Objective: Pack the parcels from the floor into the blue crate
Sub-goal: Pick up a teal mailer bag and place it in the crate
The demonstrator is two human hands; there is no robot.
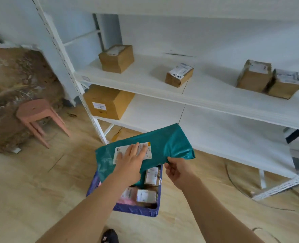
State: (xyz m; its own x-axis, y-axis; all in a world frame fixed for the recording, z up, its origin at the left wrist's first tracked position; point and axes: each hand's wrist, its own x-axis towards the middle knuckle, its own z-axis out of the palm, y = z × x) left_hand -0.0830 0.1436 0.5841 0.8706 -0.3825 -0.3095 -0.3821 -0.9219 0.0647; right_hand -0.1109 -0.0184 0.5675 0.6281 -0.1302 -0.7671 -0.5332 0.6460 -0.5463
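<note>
A large teal plastic mailer [164, 146] with a white label lies tilted over the far end of the blue crate [136, 210], which stands on the wooden floor. My left hand [130, 160] rests flat on the mailer's label, fingers spread. My right hand [177, 170] pinches the mailer's near right edge. Inside the crate, under the mailer, several small cardboard parcels [146, 195] with white labels and something pink show. The far half of the crate is hidden by the mailer.
White metal shelving [215, 95] stands just behind the crate, holding several cardboard boxes [117, 58]. A pink stool [38, 114] is at the left by a rough earthen wall. A loose shelf bracket [285, 185] lies on the floor at the right. My shoe [110, 235] is near the crate.
</note>
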